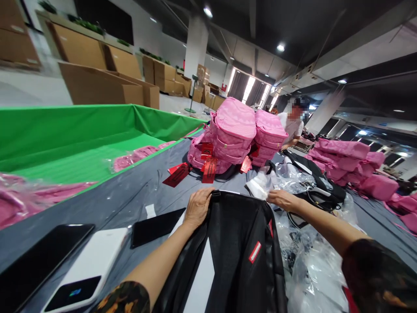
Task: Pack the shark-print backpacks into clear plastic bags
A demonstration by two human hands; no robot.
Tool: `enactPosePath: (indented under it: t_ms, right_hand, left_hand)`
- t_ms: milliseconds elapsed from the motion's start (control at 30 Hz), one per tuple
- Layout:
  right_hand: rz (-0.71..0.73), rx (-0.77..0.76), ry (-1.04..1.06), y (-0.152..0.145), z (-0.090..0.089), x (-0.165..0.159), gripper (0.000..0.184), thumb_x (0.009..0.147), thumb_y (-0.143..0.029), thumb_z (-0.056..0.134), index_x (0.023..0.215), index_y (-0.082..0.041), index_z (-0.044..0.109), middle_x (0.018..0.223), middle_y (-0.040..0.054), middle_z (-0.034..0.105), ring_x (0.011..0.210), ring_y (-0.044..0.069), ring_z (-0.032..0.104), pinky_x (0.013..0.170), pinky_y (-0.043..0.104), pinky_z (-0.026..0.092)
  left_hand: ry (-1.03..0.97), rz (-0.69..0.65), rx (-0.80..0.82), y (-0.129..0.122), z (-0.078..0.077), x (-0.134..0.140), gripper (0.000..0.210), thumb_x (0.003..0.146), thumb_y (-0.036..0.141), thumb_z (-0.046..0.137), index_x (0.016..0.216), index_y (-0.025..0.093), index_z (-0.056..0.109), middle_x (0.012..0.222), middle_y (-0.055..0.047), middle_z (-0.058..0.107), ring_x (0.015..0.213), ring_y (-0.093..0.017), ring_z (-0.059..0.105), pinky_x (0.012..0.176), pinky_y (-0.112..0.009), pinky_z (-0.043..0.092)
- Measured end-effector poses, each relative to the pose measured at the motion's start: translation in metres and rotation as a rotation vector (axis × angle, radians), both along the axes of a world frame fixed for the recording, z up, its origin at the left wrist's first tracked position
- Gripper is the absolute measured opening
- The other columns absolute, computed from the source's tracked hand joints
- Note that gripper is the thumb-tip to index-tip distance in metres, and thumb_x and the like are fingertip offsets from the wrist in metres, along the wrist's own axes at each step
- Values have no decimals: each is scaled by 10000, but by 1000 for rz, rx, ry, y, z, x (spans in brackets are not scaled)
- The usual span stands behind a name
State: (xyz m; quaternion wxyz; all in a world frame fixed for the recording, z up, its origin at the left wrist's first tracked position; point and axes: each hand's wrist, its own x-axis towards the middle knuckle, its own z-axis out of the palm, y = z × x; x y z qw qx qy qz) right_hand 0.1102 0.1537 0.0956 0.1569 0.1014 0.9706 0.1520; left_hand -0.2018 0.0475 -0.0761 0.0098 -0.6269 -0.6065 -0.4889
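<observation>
Through the head camera, I have 2 bare hands over a table (114, 202) covered in grey cloth. My left hand (197, 209) is curled closed over the top left corner of a black backpack (239, 248) with a white panel and a small red label (254, 252). That backpack is at bottom centre, well in from the table's left edge. My right hand (284, 200) reaches past its top right corner, fingers together at a crumpled white wrapper (259, 184); I cannot tell whether they pinch it.

Between the backpack and the table's left edge I see a white power bank (100, 248), with 1 black phone (156, 227) to its right and a black slab-shaped device (45, 254) to its left. Farther along that edge, pink backpacks (233, 124) stand with red tags (209, 169) hanging in front. Clear plastic bags (314, 265) lie right of my backpack, below a black-and-white backpack (302, 167). A green-lined bin (74, 143) adjoins the left edge; 1 co-worker (292, 124) is beyond the pink backpacks.
</observation>
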Motion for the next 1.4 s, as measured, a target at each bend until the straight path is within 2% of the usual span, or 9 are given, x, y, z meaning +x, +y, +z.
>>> enactPosePath:
  t_ms: [133, 300, 433, 567, 867, 1067, 1200, 1333, 1400]
  right_hand:
    - [-430, -63, 314, -29, -23, 61, 293, 1005, -150, 399, 1028, -186, 689, 920, 82, 665, 910, 206, 630, 799, 295, 474]
    - [-733, -106, 808, -58, -78, 32, 415, 1034, -286, 364, 1407, -170, 503, 1244, 149, 659, 1152, 245, 637, 962, 388, 511]
    - [-630, -37, 1012, -72, -112, -13, 557, 944, -406, 578, 1430, -151, 481, 1354, 179, 594, 1271, 306, 554, 1081, 486, 454]
    - [-535, 48, 1064, -85, -120, -20, 491, 927, -315, 611, 1381, -152, 519, 1250, 165, 638, 1163, 298, 593, 1036, 495, 486]
    - [-519, -56, 919, -128, -150, 14, 228, 993, -206, 532, 1174, -214, 671, 1080, 103, 696, 1021, 240, 634, 938, 394, 520]
    - [-811, -178, 523, -60, -140, -10, 275, 1018, -284, 534, 1265, -235, 645, 1180, 77, 704, 1086, 222, 655, 910, 316, 506]
    - [-895, -109, 455, -11, -129, -35, 273, 1043, -298, 481, 1258, -207, 623, 1166, 81, 701, 1091, 217, 642, 891, 299, 483]
    - [-913, -7, 471, -3, -137, -50, 299, 1059, -278, 392, 1232, -142, 595, 1144, 146, 667, 1075, 251, 617, 928, 358, 452]
    - [-931, 45, 486, -5, -144, -58, 312, 1056, -287, 376, 1219, -118, 583, 1127, 182, 651, 1055, 277, 613, 922, 395, 448]
  left_hand:
    - [-13, -36, -13, 6, -3, -1, 344, 1012, 274, 388, 1237, 247, 647, 1236, -70, 709, 1180, -255, 618, 989, -433, 470]
    - [56, -116, 21, 23, 16, 3, 320, 1013, 305, 395, 1116, 210, 682, 1115, -80, 732, 1067, -245, 653, 938, -424, 509]
    - [180, -256, 75, 30, 34, 25, 238, 943, 344, 582, 1120, 223, 683, 1080, -63, 714, 1047, -251, 627, 952, -416, 505]
    - [232, -305, 116, 9, 34, 36, 277, 977, 279, 526, 1226, 222, 631, 1122, -84, 677, 1057, -256, 596, 957, -438, 496]
    - [265, -387, -21, -57, -15, 36, 271, 1044, 294, 415, 1143, 238, 661, 936, -39, 678, 901, -194, 608, 822, -332, 517]
    - [337, -301, -261, 32, -28, 42, 284, 1032, 301, 428, 1104, 198, 683, 1006, -68, 679, 999, -230, 609, 934, -397, 504]
    - [358, -245, -332, 79, -8, 47, 350, 1053, 307, 376, 1067, 127, 676, 981, -86, 682, 1005, -237, 633, 953, -438, 498]
    - [414, -258, -347, 57, 13, 60, 548, 1020, 555, 379, 1291, 141, 614, 1272, -151, 650, 1227, -305, 580, 1056, -467, 441]
    - [446, -243, -373, 32, 12, 81, 813, 923, 725, 431, 1509, 163, 406, 1555, -219, 399, 1452, -400, 339, 1146, -595, 299]
